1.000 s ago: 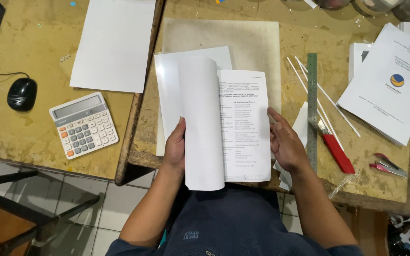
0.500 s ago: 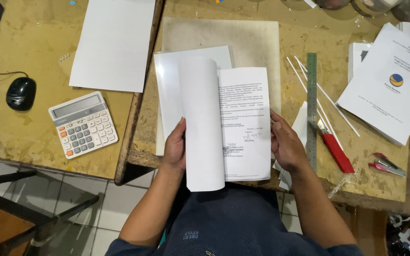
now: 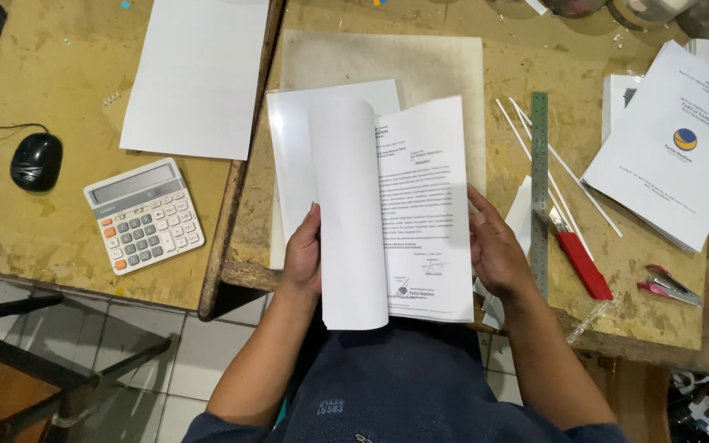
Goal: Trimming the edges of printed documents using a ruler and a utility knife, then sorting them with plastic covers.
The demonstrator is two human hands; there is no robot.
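Overhead, at nine o'clock, a black mouse (image 3: 36, 162) and a grey calculator (image 3: 144, 216) sit on a worn yellow table (image 3: 43, 82), with a blank white sheet (image 3: 194, 78) at eleven o'clock; at the centre, a person holds an open stapled document (image 3: 387, 209) over a pale cutting mat (image 3: 387, 57). The left hand (image 3: 304, 258) grips the turned-back pages, fingers closed behind them, thumb in front; the right hand (image 3: 496, 250) lies flat and fairly wide along the printed page's right edge, steadying it. The document's long axis runs twelve to six, its top pointing to twelve o'clock, away from the body. Leafing through it cleanly likely means keeping the curled pages loose, not creased, and the spine square. At three o'clock lie a steel ruler (image 3: 540, 189), a red-handled knife (image 3: 580, 261) and a stack of printed papers (image 3: 674, 148).
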